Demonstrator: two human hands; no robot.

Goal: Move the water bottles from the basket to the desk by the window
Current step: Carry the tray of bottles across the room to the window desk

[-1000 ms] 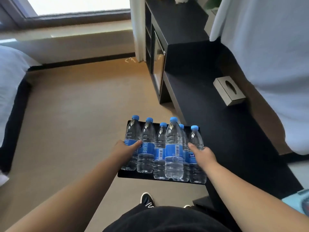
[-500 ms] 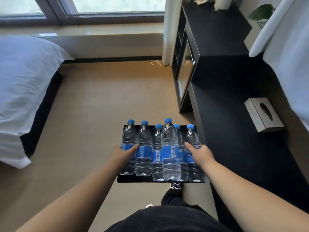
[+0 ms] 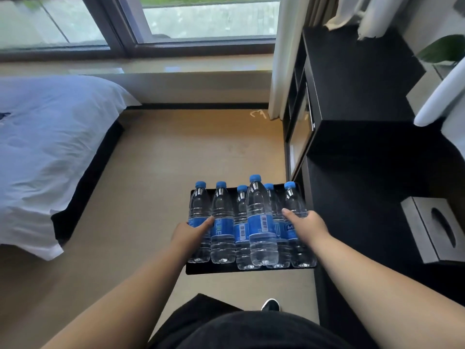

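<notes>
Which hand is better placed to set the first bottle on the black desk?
Right hand: it grips the clear blue-capped bottle nearest the black desk. Left hand is on the far side.

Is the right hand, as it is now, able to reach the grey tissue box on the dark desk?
Probably not at once. The right hand is clamped on the group of water bottles, holding them together with the left hand. The tissue box lies uncovered on the desk, so the path looks free once it lets go.

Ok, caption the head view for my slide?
Both hands, left hand and right hand, carry a black tray of six water bottles toward the window-side desk.
</notes>
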